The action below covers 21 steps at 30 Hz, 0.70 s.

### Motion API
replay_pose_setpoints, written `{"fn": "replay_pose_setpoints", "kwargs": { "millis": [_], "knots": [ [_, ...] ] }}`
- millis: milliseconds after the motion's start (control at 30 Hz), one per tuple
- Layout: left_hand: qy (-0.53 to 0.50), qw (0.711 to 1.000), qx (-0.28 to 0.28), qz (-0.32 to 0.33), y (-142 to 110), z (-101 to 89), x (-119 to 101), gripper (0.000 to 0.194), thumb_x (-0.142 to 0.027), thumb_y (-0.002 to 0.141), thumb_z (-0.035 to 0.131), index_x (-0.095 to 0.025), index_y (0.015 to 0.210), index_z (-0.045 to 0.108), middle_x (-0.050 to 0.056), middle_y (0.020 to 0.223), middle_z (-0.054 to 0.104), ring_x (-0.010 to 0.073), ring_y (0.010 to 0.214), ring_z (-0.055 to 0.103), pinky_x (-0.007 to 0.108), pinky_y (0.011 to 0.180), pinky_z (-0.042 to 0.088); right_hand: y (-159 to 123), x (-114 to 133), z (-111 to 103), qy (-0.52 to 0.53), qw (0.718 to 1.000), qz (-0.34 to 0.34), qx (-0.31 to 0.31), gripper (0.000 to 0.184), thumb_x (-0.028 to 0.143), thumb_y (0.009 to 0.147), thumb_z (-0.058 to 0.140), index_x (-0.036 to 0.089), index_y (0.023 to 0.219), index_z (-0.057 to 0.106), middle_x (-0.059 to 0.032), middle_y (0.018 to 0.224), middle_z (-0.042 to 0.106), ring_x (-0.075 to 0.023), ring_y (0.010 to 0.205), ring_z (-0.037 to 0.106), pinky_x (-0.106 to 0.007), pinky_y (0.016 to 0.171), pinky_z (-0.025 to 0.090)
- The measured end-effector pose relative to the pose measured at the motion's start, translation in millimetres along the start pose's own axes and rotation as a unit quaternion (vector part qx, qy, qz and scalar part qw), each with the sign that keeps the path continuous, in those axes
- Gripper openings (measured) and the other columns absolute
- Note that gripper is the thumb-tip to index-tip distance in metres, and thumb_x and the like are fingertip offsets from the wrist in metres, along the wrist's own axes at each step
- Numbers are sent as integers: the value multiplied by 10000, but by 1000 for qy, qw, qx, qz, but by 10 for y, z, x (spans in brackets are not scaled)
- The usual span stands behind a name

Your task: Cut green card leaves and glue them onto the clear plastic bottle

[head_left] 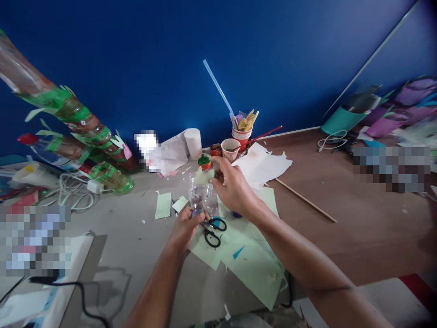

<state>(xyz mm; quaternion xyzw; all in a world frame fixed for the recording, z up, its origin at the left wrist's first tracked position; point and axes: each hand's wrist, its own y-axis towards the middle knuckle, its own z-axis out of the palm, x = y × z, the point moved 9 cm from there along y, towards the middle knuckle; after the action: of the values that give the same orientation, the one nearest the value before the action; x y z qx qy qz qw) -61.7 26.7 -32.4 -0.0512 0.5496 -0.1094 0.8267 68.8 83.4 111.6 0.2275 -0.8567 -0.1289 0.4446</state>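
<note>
My left hand (186,226) is closed around the lower part of a clear plastic bottle piece (200,195), held upright above the table. At its upper rim, my right hand (236,186) pinches a pale green paper piece (203,176); whether the paper is fixed to the plastic I cannot tell. Scissors with black handles (212,238) lie just below my left hand, their blades mostly hidden. Under them spread pale green paper sheets (256,269) with a small blue scrap (238,252). A cut green rectangle (163,205) lies left of the bottle piece.
Behind my hands stand a small pot of green paint (204,160), a paper cup (230,149), a cup of plastic cutlery (242,133) and a white roll (193,143). A wooden stick (305,199) lies right. Painted bottles (97,132) and a white cable (77,193) are left.
</note>
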Motion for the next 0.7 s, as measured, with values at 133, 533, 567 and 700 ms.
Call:
{"fn": "replay_pose_setpoints", "kwargs": {
  "millis": [133,533,567,700],
  "knots": [
    [2,1000,4,2,-9,22,-25,265,-263,698,732,-168,915,613,21,734,630,159,732,574,312,775,409,-7,45,-1,-32,999,-29,-10,470,77,764,481,153,1225,440,-60,837,642,-193,723,561,-383,770,386],
    [-22,1000,0,-8,-29,70,-46,280,-278,661,758,-160,878,626,22,723,610,153,715,565,302,749,415,-2,-36,5,-50,998,-19,-29,476,133,784,520,125,1251,429,-78,862,652,-216,769,583,-402,812,376],
    [-29,1000,-2,-10,-33,73,-51,283,-277,653,763,-158,872,628,23,723,608,151,711,564,300,745,416,1,-46,6,-50,998,-17,-29,482,137,783,521,125,1255,425,-72,848,649,-213,756,579,-400,806,376],
    [-59,998,-7,-25,-50,78,-61,304,-276,638,771,-153,881,637,30,731,607,154,711,568,303,734,427,8,-88,-1,-44,998,-17,-39,489,140,776,516,151,1254,414,-48,824,636,-198,731,562,-390,789,378]
  ]
}}
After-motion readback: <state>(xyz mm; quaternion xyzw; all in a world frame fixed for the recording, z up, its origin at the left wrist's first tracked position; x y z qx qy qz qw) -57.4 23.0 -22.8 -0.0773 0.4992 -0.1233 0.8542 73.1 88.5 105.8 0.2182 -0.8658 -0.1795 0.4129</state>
